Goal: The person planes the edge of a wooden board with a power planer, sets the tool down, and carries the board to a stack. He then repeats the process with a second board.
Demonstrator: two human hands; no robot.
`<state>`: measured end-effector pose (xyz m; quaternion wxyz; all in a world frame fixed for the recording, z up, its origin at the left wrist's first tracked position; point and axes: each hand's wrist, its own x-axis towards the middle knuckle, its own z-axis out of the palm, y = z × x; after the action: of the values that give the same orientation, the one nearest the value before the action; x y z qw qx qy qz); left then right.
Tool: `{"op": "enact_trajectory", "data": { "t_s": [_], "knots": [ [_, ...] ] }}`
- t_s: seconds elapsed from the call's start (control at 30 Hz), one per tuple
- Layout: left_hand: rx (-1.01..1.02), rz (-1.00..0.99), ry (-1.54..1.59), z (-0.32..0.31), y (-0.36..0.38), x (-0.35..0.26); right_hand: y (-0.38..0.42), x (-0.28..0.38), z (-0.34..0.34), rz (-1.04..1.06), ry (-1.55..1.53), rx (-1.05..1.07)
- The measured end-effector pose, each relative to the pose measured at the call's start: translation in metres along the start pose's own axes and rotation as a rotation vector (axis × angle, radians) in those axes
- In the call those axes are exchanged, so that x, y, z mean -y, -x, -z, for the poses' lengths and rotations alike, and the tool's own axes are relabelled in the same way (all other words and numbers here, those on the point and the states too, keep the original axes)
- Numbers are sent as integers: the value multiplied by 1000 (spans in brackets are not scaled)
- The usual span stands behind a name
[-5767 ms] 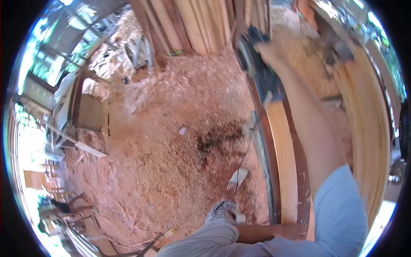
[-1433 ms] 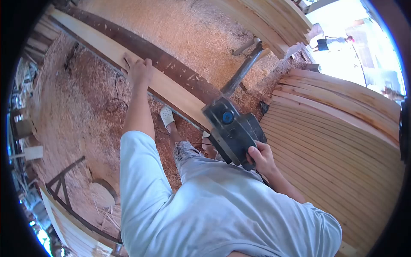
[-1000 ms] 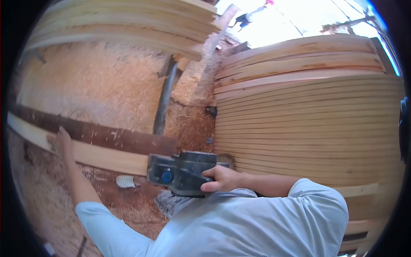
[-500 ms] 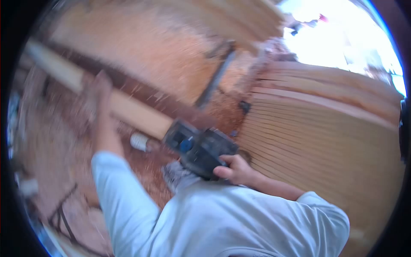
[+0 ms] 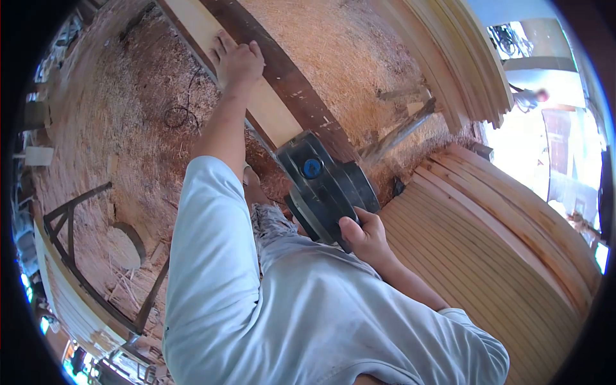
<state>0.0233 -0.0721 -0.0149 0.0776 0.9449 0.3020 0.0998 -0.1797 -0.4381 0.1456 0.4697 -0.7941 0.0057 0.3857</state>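
- Wood is under your left hand (image 5: 236, 59): the palm and fingers lie flat, spread open on the pale plank (image 5: 263, 106), gripping nothing, only pressing on its face.
- Your right hand (image 5: 363, 235) is clenched round the rear of the dark electric planer (image 5: 324, 186), which sits at the near end of that plank, close to your body.
- Compared with half a second ago, the view is sharp again and has swung; the plank now runs up and left from the planer, and your left arm reaches further along it.
- Across the last second and a half the planer stays at the near end of the plank and your grip on it does not change, so I judge that the tool is poised at the start of a pass rather than partway down the board.
- You cannot see the planer's sole or whether it touches the wood; the body of the tool hides that.
- Your right fingers wrap out of sight behind the handle, so any trigger is hidden.
- Both ends of the plank are cut off, one by the frame edge and one by the tool.
- Stacked boards (image 5: 494, 256) fill the right side, sawdust (image 5: 128, 128) covers the floor, and a distant person (image 5: 529, 97) is washed out by glare.
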Motion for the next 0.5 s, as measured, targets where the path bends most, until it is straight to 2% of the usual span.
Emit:
{"op": "enact_trajectory", "data": {
  "t_s": [0.1, 0.3, 0.37, 0.43, 0.5],
  "knots": [
    [7, 2, 17, -7, 0, 4, -27, 17, -11, -56, 29, 6],
    [-35, -30, 134, -2, -2, 14, -73, 41, -36, 78, 24, -51],
    [39, -130, 8, 6, -2, 20, -84, 57, -41, 85, 39, -56],
    [63, -161, 15, 16, -9, 27, -97, 64, -44, 128, 77, -82],
    [83, -194, 18, -11, -30, 40, -112, 79, -47, 109, 85, -90]
  ]
}}
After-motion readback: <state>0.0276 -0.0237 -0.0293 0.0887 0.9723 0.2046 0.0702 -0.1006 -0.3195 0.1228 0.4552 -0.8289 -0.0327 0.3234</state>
